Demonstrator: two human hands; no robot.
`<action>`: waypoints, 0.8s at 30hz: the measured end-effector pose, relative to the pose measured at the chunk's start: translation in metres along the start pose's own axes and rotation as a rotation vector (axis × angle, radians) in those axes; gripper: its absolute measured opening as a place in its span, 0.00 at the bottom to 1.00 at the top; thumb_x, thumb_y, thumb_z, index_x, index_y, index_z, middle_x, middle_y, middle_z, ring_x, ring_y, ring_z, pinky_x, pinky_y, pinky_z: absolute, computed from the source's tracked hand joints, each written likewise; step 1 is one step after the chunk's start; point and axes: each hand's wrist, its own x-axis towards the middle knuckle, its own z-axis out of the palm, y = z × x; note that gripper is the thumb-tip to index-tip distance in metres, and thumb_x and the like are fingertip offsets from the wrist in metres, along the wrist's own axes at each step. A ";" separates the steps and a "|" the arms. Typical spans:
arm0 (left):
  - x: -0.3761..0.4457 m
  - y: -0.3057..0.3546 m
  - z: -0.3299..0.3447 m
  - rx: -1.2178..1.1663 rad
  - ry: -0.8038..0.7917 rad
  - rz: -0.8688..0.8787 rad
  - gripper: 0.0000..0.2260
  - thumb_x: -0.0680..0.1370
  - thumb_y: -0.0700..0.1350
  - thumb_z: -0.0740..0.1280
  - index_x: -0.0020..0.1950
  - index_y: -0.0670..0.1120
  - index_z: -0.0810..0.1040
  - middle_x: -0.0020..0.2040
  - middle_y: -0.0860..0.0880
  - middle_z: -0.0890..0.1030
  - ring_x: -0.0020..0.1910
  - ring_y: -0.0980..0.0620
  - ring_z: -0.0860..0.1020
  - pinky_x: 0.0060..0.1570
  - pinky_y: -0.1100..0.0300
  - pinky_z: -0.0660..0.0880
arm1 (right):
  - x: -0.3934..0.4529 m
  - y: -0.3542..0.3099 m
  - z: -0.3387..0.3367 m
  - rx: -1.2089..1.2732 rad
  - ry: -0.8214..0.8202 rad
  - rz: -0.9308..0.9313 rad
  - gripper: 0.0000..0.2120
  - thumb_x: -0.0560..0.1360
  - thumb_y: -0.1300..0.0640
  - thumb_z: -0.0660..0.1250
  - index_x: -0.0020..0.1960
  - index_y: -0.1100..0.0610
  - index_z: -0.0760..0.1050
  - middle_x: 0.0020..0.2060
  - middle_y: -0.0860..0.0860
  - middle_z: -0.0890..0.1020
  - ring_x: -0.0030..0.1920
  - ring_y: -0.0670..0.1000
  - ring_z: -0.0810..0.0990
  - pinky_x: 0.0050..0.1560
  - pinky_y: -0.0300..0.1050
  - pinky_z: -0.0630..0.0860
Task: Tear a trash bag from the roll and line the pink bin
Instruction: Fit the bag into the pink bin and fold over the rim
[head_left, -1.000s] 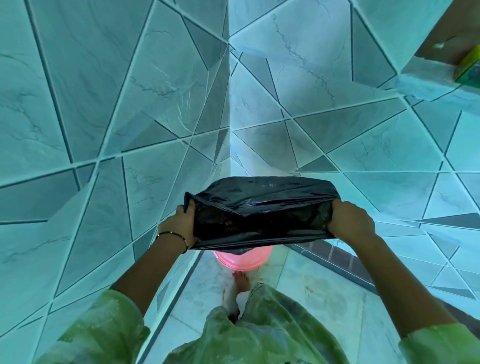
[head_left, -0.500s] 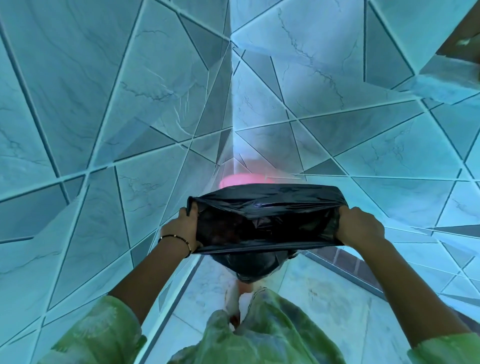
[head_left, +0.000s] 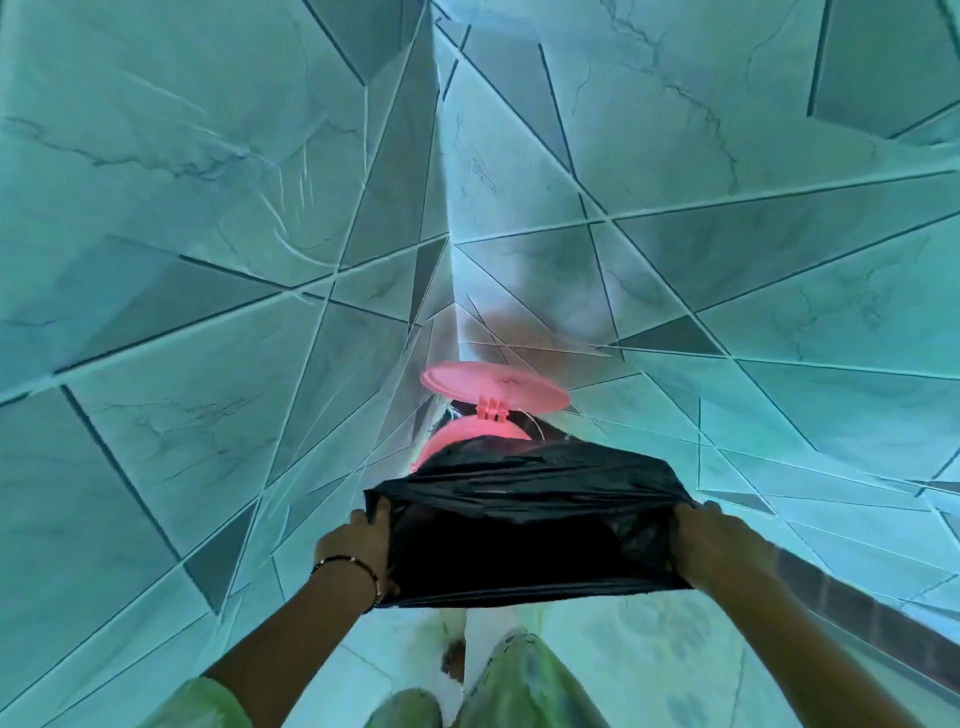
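Black trash bag (head_left: 524, 525), thin glossy crinkled plastic, mouth stretched wide just in front of the pink bin (head_left: 470, 439); round smooth pink lid (head_left: 493, 387) hinged up at the far side, in the corner of marbled tile walls (head_left: 182, 234); left hand (head_left: 358, 545) with fingers curled over the bag's left edge; right hand (head_left: 711, 545) gripping the right edge; beaded bracelet (head_left: 348, 564) on left wrist; no legible writing.

Most of the pink bin (head_left: 470, 436) behind the black bag (head_left: 524, 525), fingertips inside its folds.
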 end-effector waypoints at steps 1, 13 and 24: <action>0.010 -0.002 0.002 -0.009 -0.012 -0.023 0.49 0.68 0.58 0.72 0.76 0.49 0.41 0.69 0.41 0.64 0.62 0.42 0.74 0.56 0.51 0.74 | 0.008 -0.006 0.007 0.003 -0.006 -0.013 0.16 0.75 0.56 0.58 0.62 0.50 0.70 0.58 0.53 0.74 0.58 0.55 0.77 0.51 0.48 0.75; 0.122 -0.020 0.038 -0.165 0.093 -0.146 0.45 0.72 0.57 0.68 0.75 0.51 0.38 0.65 0.42 0.66 0.53 0.43 0.79 0.49 0.50 0.77 | 0.102 -0.072 0.078 0.067 0.005 0.024 0.09 0.76 0.58 0.61 0.54 0.53 0.74 0.58 0.55 0.73 0.46 0.58 0.82 0.35 0.45 0.72; 0.207 -0.003 0.088 -0.184 0.010 -0.121 0.42 0.72 0.56 0.67 0.75 0.52 0.41 0.66 0.42 0.67 0.56 0.42 0.77 0.50 0.50 0.75 | 0.176 -0.097 0.141 0.037 -0.096 0.043 0.10 0.73 0.57 0.63 0.54 0.52 0.73 0.51 0.54 0.74 0.46 0.59 0.81 0.37 0.46 0.71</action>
